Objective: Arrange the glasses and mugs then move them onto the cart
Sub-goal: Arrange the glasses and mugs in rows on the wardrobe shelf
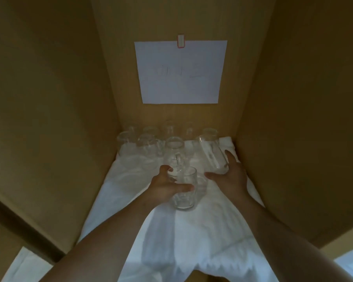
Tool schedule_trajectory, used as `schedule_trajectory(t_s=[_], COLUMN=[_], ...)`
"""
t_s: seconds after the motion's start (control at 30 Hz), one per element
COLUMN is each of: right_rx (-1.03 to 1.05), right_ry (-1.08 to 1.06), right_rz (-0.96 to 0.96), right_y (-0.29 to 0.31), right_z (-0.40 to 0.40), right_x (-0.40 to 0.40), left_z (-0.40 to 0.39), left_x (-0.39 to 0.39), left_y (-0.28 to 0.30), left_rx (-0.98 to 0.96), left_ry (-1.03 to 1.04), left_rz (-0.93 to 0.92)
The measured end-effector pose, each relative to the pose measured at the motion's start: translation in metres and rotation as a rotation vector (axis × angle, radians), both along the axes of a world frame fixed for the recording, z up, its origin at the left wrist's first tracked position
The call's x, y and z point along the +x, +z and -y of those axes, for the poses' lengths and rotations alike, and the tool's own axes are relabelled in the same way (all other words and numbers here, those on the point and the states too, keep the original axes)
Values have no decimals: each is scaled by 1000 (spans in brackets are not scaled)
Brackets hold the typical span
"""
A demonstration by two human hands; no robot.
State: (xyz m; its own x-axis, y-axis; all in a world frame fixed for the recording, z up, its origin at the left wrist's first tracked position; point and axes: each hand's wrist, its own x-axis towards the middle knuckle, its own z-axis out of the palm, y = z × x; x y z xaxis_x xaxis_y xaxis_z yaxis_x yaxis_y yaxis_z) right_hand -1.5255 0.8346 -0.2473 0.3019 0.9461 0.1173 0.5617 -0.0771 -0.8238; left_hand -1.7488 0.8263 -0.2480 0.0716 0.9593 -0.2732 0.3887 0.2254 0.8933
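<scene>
A wooden cupboard (49, 119) fills the frame, its shelf covered by a white cloth (191, 241). On the back wall, upper centre, hangs a clipped paper sheet (180, 72); its faint writing cannot be read. Glasses and mugs (149, 139) cluster at the shelf's rear. At centre, the left hand (167, 186) grips a glass mug (184, 190); the right hand (228, 174) curls around a tilted tall glass (212, 153). No cart is in view, so the moving seems barely begun.
</scene>
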Motion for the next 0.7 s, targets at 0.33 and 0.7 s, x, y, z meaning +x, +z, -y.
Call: schedule_trajectory(t_s=[0.33,0.7], right_rx=[129,160], right_ry=[49,84], right_rz=[6,80], right_y=[20,11], right_z=[-48,-100], right_x=[-17,-49], left_z=[-22,-25], left_x=[-6,-10], left_y=[-11,-13], left_rx=[-50,-59], left_ry=[-16,-47], left_rz=[61,130])
